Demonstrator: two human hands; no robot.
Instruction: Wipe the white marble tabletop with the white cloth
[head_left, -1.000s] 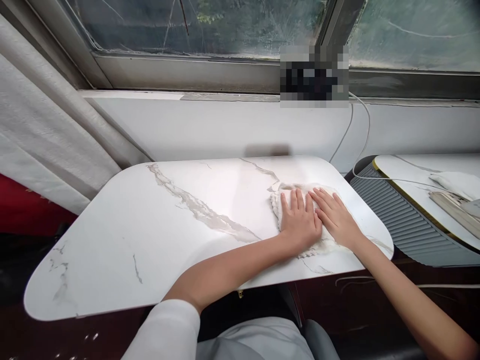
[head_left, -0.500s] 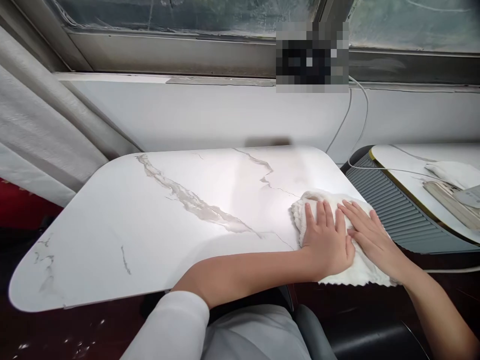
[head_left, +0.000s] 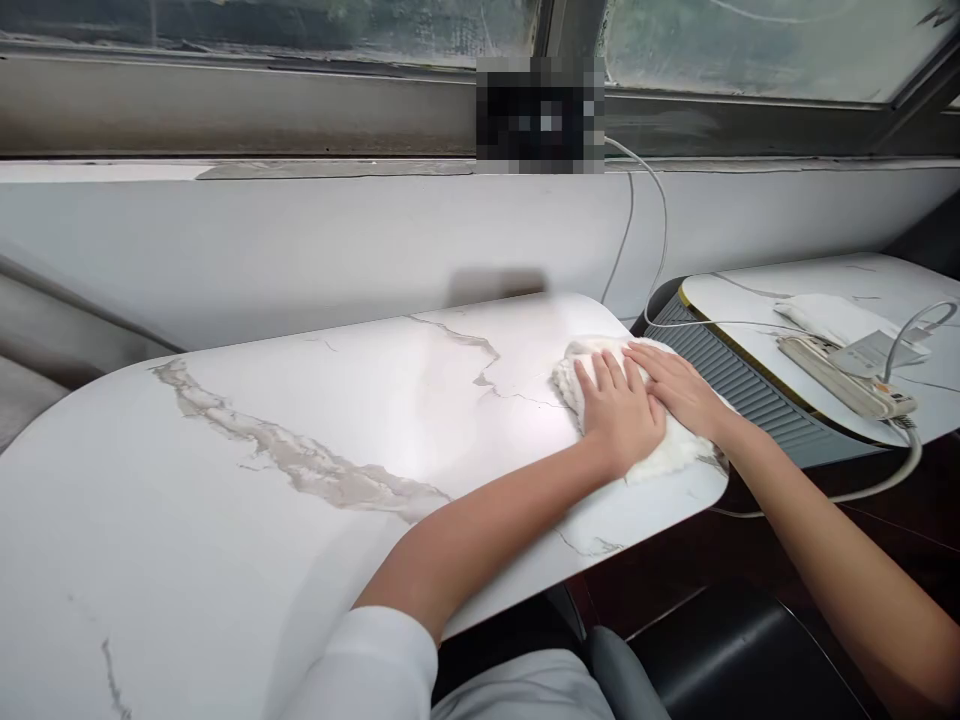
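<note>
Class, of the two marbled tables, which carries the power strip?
The right table, with the grey ribbed side, carries the power strip; the near table carries the cloth under the left hand and right hand.

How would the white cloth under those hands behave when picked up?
The white cloth would probably sag, given its soft, rumpled edge. Being fabric, it is likely light. Spread under the left hand and right hand, it seems unlikely to roll.
</note>
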